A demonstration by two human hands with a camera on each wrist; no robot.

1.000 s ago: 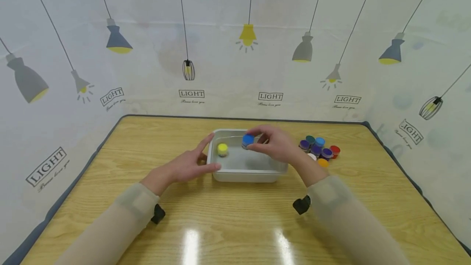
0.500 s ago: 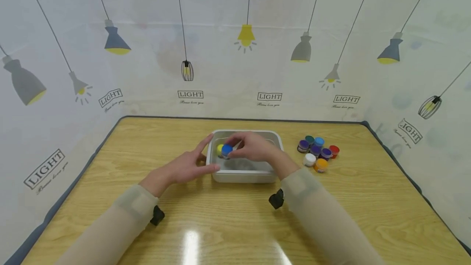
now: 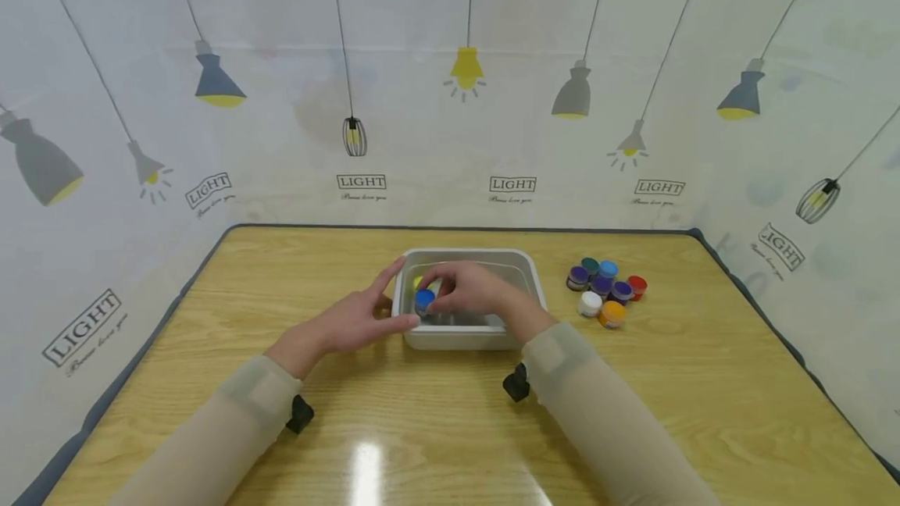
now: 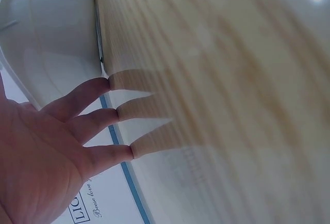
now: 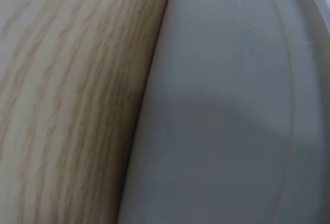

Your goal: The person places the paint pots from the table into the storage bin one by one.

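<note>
A pale grey rectangular tub stands on the wooden table. My right hand reaches inside it and pinches a small blue-lidded paint jar between thumb and fingers, low at the left end. Partly hidden behind those fingers is a yellow-lidded jar. My left hand lies spread against the tub's left side, thumb and index finger at the rim. In the left wrist view, the left hand's other fingers reach down to the tabletop. The right wrist view shows only the tub's outer wall and wood.
Right of the tub several small paint jars stand in a cluster, among them a white one, an orange one and a red one. A printed backdrop rises behind the table's far edge.
My right hand has carried the blue-lidded jar leftward and down inside the tub, beside the yellow-lidded jar. The left hand has stayed at the tub's side.
</note>
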